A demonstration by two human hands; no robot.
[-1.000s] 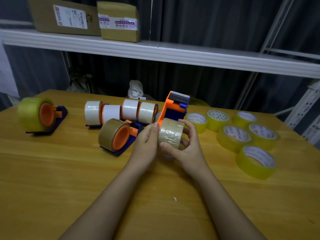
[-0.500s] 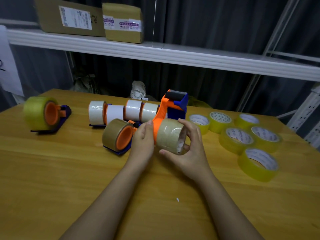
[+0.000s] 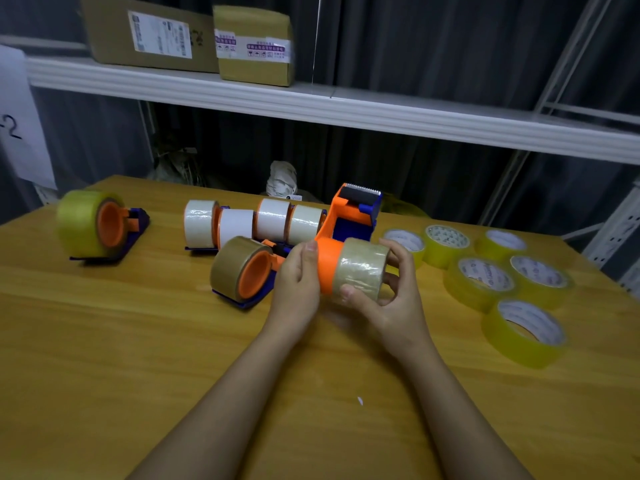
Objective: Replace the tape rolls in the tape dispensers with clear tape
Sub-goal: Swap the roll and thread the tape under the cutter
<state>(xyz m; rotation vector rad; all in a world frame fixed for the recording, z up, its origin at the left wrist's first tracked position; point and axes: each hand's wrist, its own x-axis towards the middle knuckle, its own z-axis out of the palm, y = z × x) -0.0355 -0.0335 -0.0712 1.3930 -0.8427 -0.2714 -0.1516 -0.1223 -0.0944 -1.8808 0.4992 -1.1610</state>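
Six loose yellow rolls (image 3: 479, 279) lie flat at right — seven dispensers (image 3: 353, 216) (one held), two cardboard boxes (image 3: 254, 46), two hands (image 3: 296, 282).

wooden table (image 3: 138, 358), white shelf (image 3: 381, 114), dark curtain (image 3: 433, 46) behind.

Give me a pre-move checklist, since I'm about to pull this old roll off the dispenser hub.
1. Right hand grips the tan tape roll: ok.
2. Left hand steadies the dispenser at the orange hub: ok.
3. Roll partly off, hub exposed: ok.
4. Tape end free of the cutter blade: cannot tell.
5. Replacement yellowish clear rolls lie at the right on the table: ok.
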